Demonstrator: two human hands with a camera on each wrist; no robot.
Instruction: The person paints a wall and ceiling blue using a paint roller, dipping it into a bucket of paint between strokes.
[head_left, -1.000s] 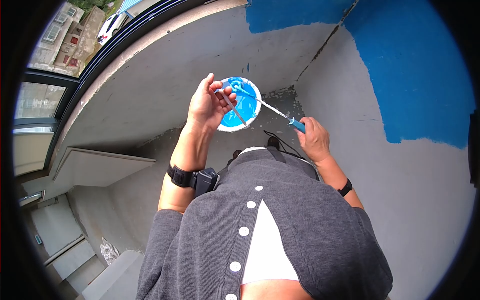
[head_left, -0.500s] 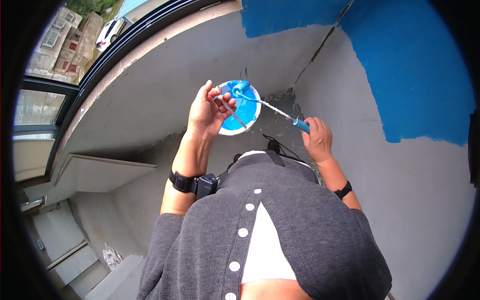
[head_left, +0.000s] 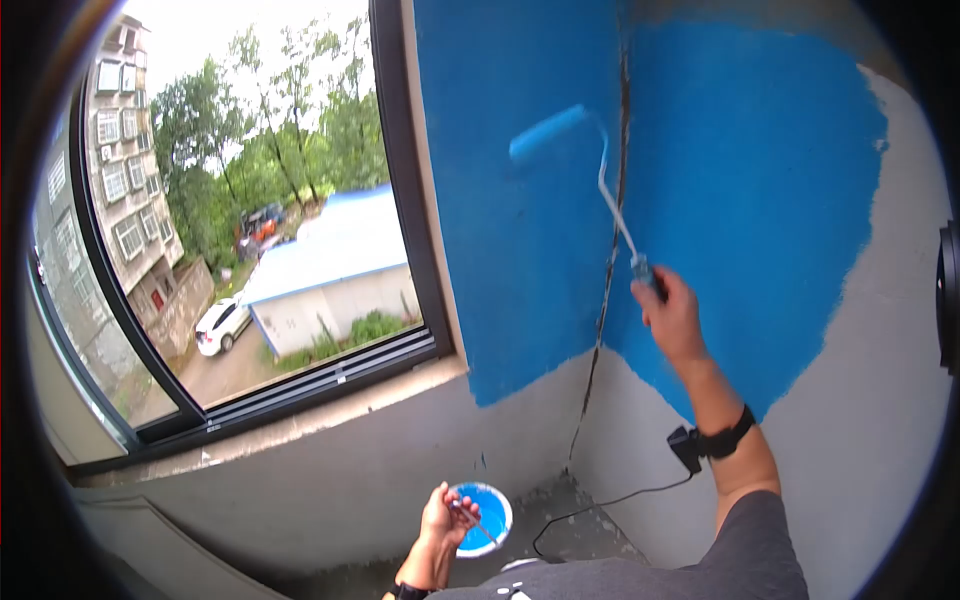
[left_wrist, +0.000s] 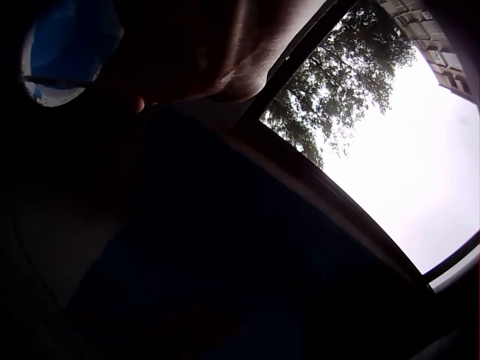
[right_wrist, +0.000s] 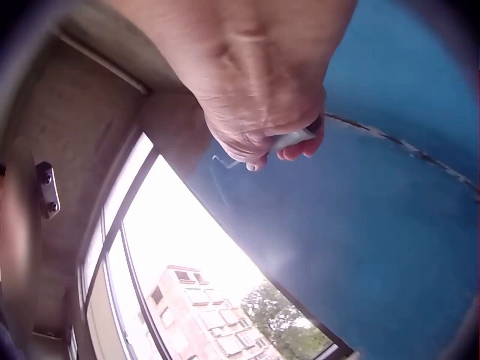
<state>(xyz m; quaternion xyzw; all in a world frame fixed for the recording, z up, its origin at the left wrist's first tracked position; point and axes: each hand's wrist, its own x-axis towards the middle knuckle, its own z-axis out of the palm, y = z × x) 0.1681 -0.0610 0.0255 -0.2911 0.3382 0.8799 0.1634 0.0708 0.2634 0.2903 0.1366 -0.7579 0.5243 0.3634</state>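
Had the window (head_left: 270,200) left of the seam (head_left: 605,290) and the roller (head_left: 548,132), in the right hand (head_left: 675,312), before the wall (head_left: 535,265) between. Had the bucket (head_left: 509,512) left of the floor's corner (head_left: 568,476); held the strip (head_left: 482,528) in the left hand (head_left: 442,518), reaching to the bucket's rim.

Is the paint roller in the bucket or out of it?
Out: the right hand holds the roller up at the blue-painted wall, away from the bucket.
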